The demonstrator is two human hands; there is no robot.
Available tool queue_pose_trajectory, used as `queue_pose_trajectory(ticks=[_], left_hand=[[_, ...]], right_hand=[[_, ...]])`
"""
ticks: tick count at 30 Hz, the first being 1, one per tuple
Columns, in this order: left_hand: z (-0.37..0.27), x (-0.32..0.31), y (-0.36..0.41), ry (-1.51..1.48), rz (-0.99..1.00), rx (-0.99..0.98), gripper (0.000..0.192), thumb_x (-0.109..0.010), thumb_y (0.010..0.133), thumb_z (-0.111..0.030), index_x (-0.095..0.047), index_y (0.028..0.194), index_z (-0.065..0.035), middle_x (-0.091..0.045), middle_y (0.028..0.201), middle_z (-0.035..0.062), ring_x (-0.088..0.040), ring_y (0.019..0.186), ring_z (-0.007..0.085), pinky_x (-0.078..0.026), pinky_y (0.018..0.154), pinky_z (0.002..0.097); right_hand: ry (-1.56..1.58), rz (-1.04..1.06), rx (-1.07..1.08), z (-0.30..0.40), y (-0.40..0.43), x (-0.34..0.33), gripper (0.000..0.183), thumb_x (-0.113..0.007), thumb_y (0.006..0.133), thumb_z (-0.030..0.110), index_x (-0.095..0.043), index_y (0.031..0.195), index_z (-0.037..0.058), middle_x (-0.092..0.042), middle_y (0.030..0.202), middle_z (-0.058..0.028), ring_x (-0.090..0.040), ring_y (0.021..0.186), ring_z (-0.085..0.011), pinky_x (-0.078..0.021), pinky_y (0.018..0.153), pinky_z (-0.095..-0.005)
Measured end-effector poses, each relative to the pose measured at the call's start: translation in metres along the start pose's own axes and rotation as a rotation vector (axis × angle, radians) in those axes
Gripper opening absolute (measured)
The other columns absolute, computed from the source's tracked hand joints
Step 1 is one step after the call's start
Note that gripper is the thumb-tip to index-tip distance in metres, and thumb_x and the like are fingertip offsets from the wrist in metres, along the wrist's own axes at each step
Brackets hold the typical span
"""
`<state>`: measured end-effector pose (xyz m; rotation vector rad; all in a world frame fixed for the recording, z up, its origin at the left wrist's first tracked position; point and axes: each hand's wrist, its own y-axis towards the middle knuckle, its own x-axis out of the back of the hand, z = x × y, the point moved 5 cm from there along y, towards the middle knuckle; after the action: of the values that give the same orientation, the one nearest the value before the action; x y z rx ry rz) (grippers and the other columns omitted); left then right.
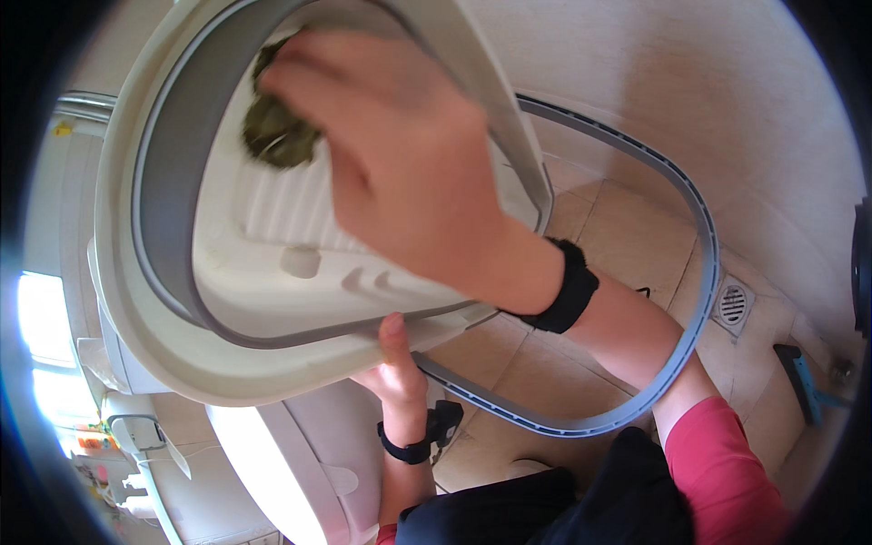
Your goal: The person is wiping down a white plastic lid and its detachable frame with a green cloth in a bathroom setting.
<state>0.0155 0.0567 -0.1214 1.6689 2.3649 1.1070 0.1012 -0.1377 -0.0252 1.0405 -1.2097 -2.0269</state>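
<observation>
A cream plastic basin (225, 381) with a grey flexible band (163, 170) fills the upper left, tilted so that its inside faces me. Moulded ridges (293, 211) run across its floor. My right hand (409, 150), slightly blurred, reaches into it and is shut on a dark green scrubbing cloth (279, 136), pressed against the inner bottom. From below, my left hand (398, 368) grips the near rim, thumb on top and fingers mostly hidden underneath. A grey-blue plastic loop (705, 225) stands out from the basin's right side, and my right forearm passes by it.
Below the basin stands a white toilet (293, 456). On the tiled floor (633, 218) are a drain grate (734, 304) and, at right, a blue-handled squeegee (804, 385). A pale wall (749, 102) rises beyond the loop. Bottles (136, 504) stand at lower left.
</observation>
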Motion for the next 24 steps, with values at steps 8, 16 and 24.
queue_pose_trajectory(ticks=[8, 16, 24], left_hand=[[0.002, -0.003, 0.024, 0.018, -0.081, 0.000, 0.061, -0.067, 0.101, -0.033, -0.048, 0.139, 0.0111, -0.057, 0.132, 0.0193, -0.055, 0.117, 0.0257, -0.044, 0.103, 0.0400], [0.008, 0.000, 0.037, -0.004, -0.065, 0.070, 0.048, -0.063, 0.104, -0.036, -0.062, 0.119, 0.0087, -0.065, 0.104, 0.0091, -0.059, 0.093, 0.0156, -0.048, 0.087, 0.0308], [-0.012, -0.007, 0.035, 0.048, -0.101, -0.011, 0.030, -0.072, 0.098, -0.014, -0.065, 0.115, 0.0093, -0.068, 0.108, 0.0128, -0.061, 0.099, 0.0214, -0.048, 0.093, 0.0345]], right_hand=[[0.370, 0.330, -0.672, -0.002, -0.105, 0.041, 0.049, -0.055, 0.075, -0.016, -0.073, 0.116, 0.0044, -0.071, 0.120, -0.0136, -0.071, 0.106, -0.0312, -0.0569, 0.092, -0.0358], [0.180, 0.072, -1.483, -0.053, -0.240, 0.151, 0.037, -0.058, 0.089, -0.005, -0.069, 0.123, 0.0027, -0.073, 0.117, -0.0107, -0.070, 0.099, -0.0198, -0.0553, 0.085, -0.0304], [0.276, -0.292, -1.710, -0.025, -0.225, 0.289, 0.038, -0.057, 0.100, 0.010, -0.059, 0.137, 0.0005, -0.068, 0.124, -0.0048, -0.064, 0.105, -0.0147, -0.0500, 0.093, -0.0295]])
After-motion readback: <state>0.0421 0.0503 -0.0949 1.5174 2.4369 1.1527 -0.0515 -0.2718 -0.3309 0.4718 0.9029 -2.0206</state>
